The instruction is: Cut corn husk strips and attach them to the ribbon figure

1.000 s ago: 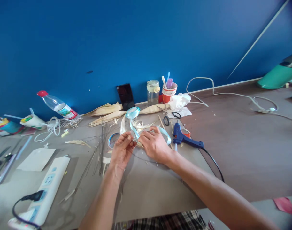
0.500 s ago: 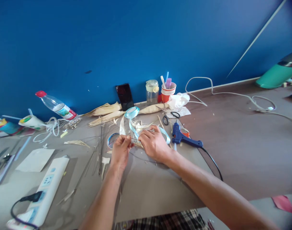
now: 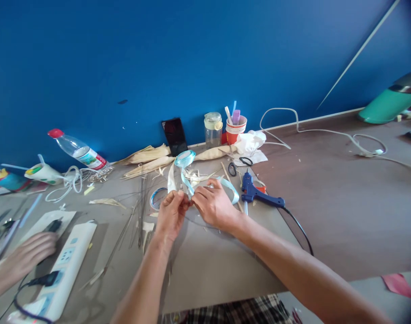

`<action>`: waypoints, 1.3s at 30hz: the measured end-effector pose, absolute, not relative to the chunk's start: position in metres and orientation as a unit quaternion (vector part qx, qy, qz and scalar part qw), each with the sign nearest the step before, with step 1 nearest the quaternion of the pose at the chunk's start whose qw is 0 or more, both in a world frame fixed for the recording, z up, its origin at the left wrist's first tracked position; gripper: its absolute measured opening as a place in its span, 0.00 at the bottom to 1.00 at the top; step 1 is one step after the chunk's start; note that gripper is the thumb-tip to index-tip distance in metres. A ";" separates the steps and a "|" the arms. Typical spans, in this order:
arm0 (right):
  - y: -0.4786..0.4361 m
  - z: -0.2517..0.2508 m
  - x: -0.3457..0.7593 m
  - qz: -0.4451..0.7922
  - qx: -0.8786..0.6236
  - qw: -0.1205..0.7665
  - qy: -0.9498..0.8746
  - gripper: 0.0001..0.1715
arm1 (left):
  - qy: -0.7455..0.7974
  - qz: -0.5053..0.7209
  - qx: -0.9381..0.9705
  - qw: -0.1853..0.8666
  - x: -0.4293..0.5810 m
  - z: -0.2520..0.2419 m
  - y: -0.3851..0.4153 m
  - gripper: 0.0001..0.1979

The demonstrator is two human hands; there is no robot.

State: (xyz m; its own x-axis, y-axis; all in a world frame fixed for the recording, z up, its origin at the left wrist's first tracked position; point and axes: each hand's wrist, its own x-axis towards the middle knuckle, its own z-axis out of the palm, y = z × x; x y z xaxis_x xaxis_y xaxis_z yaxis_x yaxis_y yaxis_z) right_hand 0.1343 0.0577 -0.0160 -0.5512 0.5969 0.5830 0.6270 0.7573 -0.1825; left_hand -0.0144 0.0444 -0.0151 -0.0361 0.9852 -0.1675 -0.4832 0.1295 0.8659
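Along the wall: paper cups holding sticks | left hand pinching small indistinct piece | right hand just beside, grip cannot be told

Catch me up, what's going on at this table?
One person works with both bare hands: the left hand and right hand are close together, fingers bent around something small that they mostly hide. Just beyond lies a roll of light-blue ribbon, a strand running down toward the hands. The blue glue gun lies to the right, unheld. At far left, another person's hand is at a dark object beside the white power strip; I can't tell what it is.
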 end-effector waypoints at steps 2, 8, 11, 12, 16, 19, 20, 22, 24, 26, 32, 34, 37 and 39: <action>0.058 -0.016 0.135 -0.021 -0.352 0.321 -0.879 0.12 | 0.428 0.583 0.330 0.607 -0.013 -0.017 0.044 0.12; 0.061 -0.021 0.137 0.001 -0.365 0.343 -0.866 0.13 | 0.526 0.540 0.478 0.451 -0.013 -0.018 0.041 0.06; 0.063 -0.020 0.138 0.012 -0.376 0.350 -0.858 0.12 | 0.512 0.534 0.520 0.427 -0.013 -0.017 0.040 0.10; 0.063 -0.020 0.138 0.017 -0.379 0.351 -0.856 0.12 | 0.511 0.529 0.530 0.423 -0.013 -0.018 0.040 0.12; 0.065 -0.018 0.139 0.052 -0.368 0.351 -0.859 0.12 | 0.529 0.488 0.555 0.418 -0.017 -0.020 0.041 0.12; 0.066 -0.017 0.141 0.096 -0.355 0.357 -0.859 0.09 | 0.532 0.448 0.576 0.429 -0.021 -0.020 0.042 0.11; 0.067 -0.017 0.141 0.112 -0.352 0.361 -0.857 0.09 | 0.528 0.437 0.582 0.438 -0.023 -0.019 0.043 0.10; 0.068 -0.015 0.143 0.148 -0.344 0.367 -0.852 0.08 | 0.510 0.420 0.590 0.465 -0.025 -0.018 0.043 0.10; 0.069 -0.013 0.144 0.186 -0.331 0.367 -0.849 0.10 | 0.488 0.407 0.589 0.500 -0.027 -0.016 0.043 0.11; 0.069 -0.012 0.144 0.217 -0.320 0.364 -0.847 0.11 | 0.469 0.401 0.580 0.532 -0.028 -0.015 0.043 0.12; 0.068 -0.010 0.143 0.253 -0.341 0.376 -0.824 0.10 | 0.441 0.384 0.553 0.594 -0.032 -0.015 0.043 0.16; 0.069 -0.008 0.145 0.278 -0.379 0.401 -0.786 0.09 | 0.437 0.384 0.548 0.601 -0.032 -0.015 0.043 0.16; 0.071 -0.004 0.150 0.390 -0.414 0.406 -0.715 0.06 | 0.430 0.385 0.547 0.607 -0.031 -0.014 0.041 0.16; 0.071 -0.002 0.153 0.479 -0.403 0.371 -0.685 0.08 | 0.427 0.387 0.546 0.608 -0.030 -0.013 0.040 0.17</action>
